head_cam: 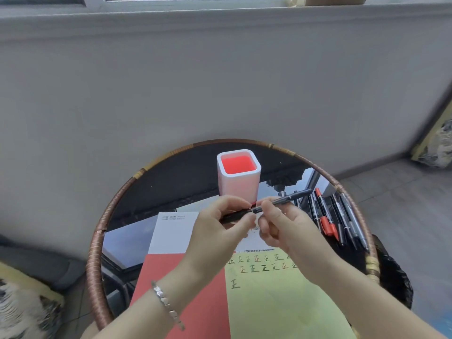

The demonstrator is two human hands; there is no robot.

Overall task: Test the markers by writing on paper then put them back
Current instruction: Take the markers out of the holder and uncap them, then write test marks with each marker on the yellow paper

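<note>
Marker [281,201] held between both hands at the centre of the frame, over yellow paper [274,304] with written characters.
Left hand [220,226] pinches its lower end; right hand [283,226] grips the barrel, fingers curled. White pen holder [238,185] stands just above; other markers [338,216] lie right, on the round table [97,253].

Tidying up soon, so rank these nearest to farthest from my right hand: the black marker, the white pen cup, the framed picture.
1. The black marker, pinched by the right hand, above the paper.
2. The white pen cup, just behind, on the round table.
3. The framed picture, far right, beyond the table.
</note>
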